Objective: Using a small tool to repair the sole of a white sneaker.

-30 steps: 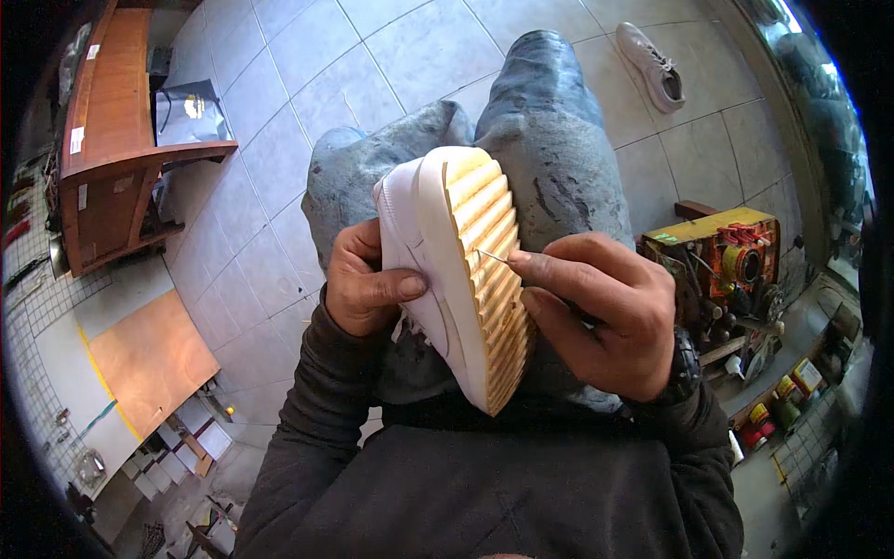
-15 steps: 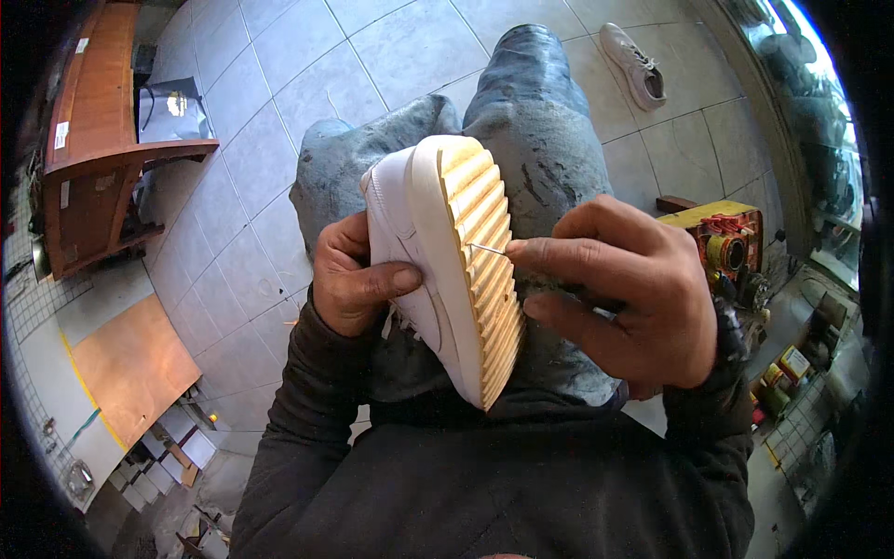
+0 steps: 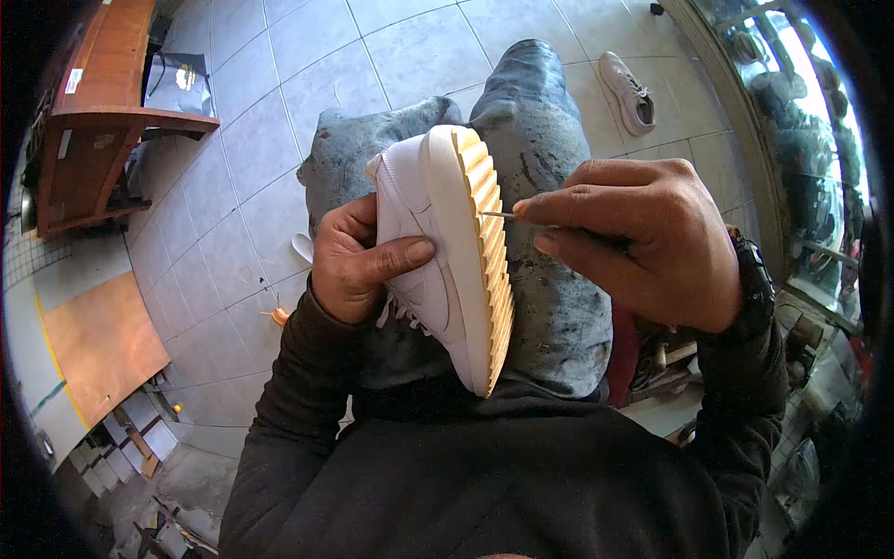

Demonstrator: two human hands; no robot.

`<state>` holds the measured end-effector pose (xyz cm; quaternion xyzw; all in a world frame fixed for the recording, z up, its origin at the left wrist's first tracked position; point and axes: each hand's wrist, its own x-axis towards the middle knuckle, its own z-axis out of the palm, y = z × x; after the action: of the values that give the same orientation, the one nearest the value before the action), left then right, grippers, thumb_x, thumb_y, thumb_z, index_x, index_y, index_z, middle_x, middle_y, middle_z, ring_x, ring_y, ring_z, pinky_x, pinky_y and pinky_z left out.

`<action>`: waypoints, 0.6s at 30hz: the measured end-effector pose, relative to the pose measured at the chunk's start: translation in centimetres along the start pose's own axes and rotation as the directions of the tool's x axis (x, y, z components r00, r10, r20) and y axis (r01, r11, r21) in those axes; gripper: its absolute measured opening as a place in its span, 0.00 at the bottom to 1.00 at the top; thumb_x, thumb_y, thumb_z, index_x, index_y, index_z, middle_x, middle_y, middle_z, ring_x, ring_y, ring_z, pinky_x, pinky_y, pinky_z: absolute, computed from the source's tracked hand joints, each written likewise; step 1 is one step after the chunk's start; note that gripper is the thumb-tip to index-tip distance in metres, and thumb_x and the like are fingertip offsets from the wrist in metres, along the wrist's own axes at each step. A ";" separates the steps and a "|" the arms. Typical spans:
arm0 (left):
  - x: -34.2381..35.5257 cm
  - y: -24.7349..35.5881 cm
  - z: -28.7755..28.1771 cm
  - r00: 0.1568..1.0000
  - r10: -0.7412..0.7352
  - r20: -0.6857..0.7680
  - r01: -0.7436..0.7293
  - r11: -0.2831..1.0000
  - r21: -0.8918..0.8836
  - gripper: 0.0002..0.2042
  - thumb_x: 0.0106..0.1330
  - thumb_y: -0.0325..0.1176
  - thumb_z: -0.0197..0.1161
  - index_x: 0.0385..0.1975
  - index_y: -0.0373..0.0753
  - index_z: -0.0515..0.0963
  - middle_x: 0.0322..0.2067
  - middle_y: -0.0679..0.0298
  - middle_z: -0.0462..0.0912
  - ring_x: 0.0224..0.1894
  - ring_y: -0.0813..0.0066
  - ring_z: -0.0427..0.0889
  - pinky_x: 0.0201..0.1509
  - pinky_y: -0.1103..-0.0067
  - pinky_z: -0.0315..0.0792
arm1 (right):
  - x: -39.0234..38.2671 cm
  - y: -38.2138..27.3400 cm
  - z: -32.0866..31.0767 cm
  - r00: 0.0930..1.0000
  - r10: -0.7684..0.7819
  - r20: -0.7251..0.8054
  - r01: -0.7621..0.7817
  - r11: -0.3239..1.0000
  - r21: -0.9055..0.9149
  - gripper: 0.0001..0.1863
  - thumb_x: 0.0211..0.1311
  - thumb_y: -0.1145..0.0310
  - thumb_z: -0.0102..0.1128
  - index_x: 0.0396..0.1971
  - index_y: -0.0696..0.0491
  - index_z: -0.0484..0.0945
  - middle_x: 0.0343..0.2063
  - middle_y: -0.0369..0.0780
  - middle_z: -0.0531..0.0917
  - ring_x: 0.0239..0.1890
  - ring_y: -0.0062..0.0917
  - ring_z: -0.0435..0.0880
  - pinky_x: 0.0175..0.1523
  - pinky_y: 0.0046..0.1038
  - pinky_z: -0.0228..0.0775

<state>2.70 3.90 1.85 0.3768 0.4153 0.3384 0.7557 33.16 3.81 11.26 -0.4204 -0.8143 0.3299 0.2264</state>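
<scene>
A white sneaker (image 3: 442, 289) is held upright above my jeans-covered knees, heel away from me, its ribbed tan sole (image 3: 489, 252) turned to the right. My left hand (image 3: 358, 265) grips its upper, thumb across the white side and fingers round behind, with laces dangling below. My right hand (image 3: 643, 242) has its fingers closed on a thin metal tool (image 3: 503, 214), like an awl or needle, whose tip meets the grooved sole near the heel half. The tool's handle end is hidden in the hand.
A second white shoe (image 3: 626, 93) lies on the tiled floor (image 3: 307, 37) at upper right. A wooden cabinet (image 3: 88, 168) and an orange board (image 3: 112, 345) are at left. A glazed frame (image 3: 801, 158) runs along the right, with cluttered items below it.
My right hand and the tool have risen higher along the sole and moved rightward. The shoe has shifted up and turned, showing less sole. The view has shifted slightly.
</scene>
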 end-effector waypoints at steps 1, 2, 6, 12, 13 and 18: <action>0.0 0.2 0.2 1.000 0.016 -0.006 -0.016 1.000 -0.008 0.22 0.63 0.30 0.81 0.55 0.28 0.85 0.47 0.53 0.93 0.47 0.66 0.92 0.61 0.67 0.83 | 0.3 0.1 -0.2 1.000 -0.021 0.008 0.022 1.000 -0.021 0.10 0.66 0.77 0.72 0.46 0.58 0.93 0.29 0.44 0.90 0.27 0.29 0.90 0.32 0.33 0.81; 0.2 0.4 0.2 1.000 -0.003 0.012 0.003 1.000 0.004 0.22 0.63 0.29 0.81 0.55 0.28 0.85 0.47 0.53 0.93 0.47 0.67 0.92 0.60 0.67 0.84 | 0.8 0.3 -0.4 0.999 -0.031 0.026 0.032 0.998 -0.049 0.09 0.66 0.77 0.73 0.45 0.58 0.93 0.29 0.44 0.90 0.27 0.29 0.90 0.32 0.33 0.82; 0.8 1.4 0.6 0.994 -0.086 0.070 0.086 0.996 -0.003 0.20 0.63 0.29 0.81 0.53 0.27 0.86 0.45 0.53 0.93 0.46 0.67 0.92 0.58 0.69 0.85 | 1.7 0.0 -2.1 0.993 0.005 0.120 0.003 0.997 -0.072 0.08 0.67 0.75 0.74 0.43 0.58 0.93 0.27 0.43 0.90 0.25 0.29 0.91 0.30 0.32 0.82; 1.9 2.4 0.2 0.978 -0.117 0.175 0.125 0.992 -0.033 0.17 0.64 0.29 0.82 0.48 0.27 0.88 0.44 0.52 0.94 0.45 0.67 0.92 0.56 0.70 0.85 | 4.2 -1.2 -3.2 0.957 0.099 0.271 -0.073 0.992 -0.107 0.07 0.67 0.75 0.71 0.42 0.57 0.93 0.25 0.43 0.88 0.23 0.32 0.89 0.29 0.33 0.81; 2.1 2.4 0.0 0.975 -0.126 0.183 0.138 0.989 -0.052 0.16 0.64 0.29 0.82 0.48 0.27 0.88 0.44 0.52 0.94 0.45 0.68 0.92 0.56 0.70 0.86 | 4.7 -1.3 -3.3 0.941 0.153 0.302 -0.121 0.985 -0.124 0.08 0.65 0.75 0.70 0.41 0.55 0.92 0.25 0.42 0.88 0.25 0.35 0.90 0.31 0.36 0.82; 2.6 2.7 -0.4 0.957 -0.224 0.182 0.221 0.975 0.039 0.17 0.63 0.28 0.82 0.48 0.27 0.88 0.44 0.53 0.94 0.46 0.69 0.92 0.55 0.71 0.85 | 6.5 0.1 -3.0 0.931 0.133 0.340 -0.123 0.991 -0.053 0.09 0.63 0.72 0.68 0.40 0.52 0.93 0.27 0.43 0.89 0.27 0.40 0.91 0.34 0.41 0.84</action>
<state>2.90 7.46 3.03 0.3644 0.3859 0.2109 0.8209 31.63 10.33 13.79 -0.4121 -0.8172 0.3995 0.0526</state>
